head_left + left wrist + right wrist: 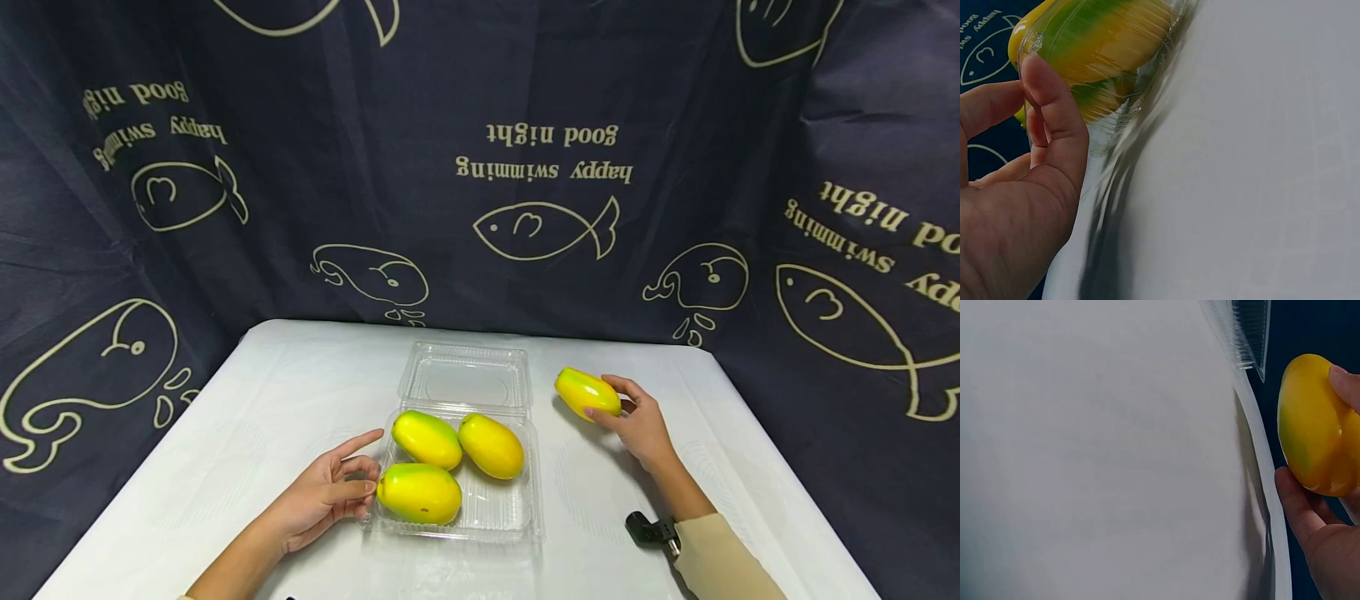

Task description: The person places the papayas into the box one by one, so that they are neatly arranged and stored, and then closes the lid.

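Note:
My right hand (637,425) holds a yellow-green papaya (588,393) on the right side of the table, thumb on one side and fingers on the other. In the right wrist view the same papaya (1313,425) shows a glossy, ridged surface. At the centre lies a clear plastic clamshell box (491,521) with its lid (465,375) folded back. Inside it are three papayas: one at back left (427,439), one at right (491,446), one at front left (420,493). My left hand (326,496) pinches the box's left rim (1022,53) between thumb and finger, index finger extended.
A white cloth covers the table (202,467). Dark curtains (547,83) with fish and whale drawings stand behind it and on both sides. A small black device (648,531) sits by the right sleeve (723,558).

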{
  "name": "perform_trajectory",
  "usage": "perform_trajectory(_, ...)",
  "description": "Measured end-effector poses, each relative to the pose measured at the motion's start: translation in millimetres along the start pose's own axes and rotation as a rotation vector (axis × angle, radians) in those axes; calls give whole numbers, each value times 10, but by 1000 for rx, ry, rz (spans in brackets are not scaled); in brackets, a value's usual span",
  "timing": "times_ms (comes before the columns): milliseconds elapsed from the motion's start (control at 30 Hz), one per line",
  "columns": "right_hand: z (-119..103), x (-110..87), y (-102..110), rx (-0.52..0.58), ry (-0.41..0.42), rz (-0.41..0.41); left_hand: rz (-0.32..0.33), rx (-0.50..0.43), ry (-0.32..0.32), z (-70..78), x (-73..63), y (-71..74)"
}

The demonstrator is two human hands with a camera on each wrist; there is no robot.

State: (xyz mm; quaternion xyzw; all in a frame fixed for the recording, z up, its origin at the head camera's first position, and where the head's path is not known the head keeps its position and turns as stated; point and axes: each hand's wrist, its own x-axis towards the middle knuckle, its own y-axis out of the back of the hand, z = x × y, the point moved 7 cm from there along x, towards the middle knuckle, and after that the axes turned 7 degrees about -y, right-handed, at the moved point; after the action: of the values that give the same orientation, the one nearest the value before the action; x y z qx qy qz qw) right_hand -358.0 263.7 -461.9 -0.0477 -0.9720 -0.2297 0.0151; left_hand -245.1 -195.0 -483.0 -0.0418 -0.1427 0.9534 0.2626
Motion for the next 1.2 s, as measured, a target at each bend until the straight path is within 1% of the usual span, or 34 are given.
perform_trajectory(200,-268,-185,8,2,-7,-19,5,0,2,3,-2,-2)
perform_trajectory(333,-347,-258,7,-8,9,-26,5,3,3,4,1,-3)
perform_trajectory(467,-300,-248,-1,13,2,-35,4,6,4,8,2,-7)
perform_trajectory(533,-226,-214,-8,19,-13,-36,4,5,5,9,1,-8)
perform_trajectory(700,-46,-136,-31,4,-19,-30,8,5,9,9,-1,-7)
perform_trajectory(767,-52,-154,-37,6,-16,-31,9,8,11,6,1,-5)
perform_trajectory(933,-239,-286,-47,26,10,-43,10,12,11,1,7,3)
perform_trajectory(1000,-281,-319,-57,35,17,-47,7,10,8,0,8,5)
perform_trajectory(1067,-259,-319,-74,42,19,-49,4,6,7,1,9,4)
perform_trajectory(1200,-133,-277,-113,54,16,-52,-5,1,2,6,9,-1)
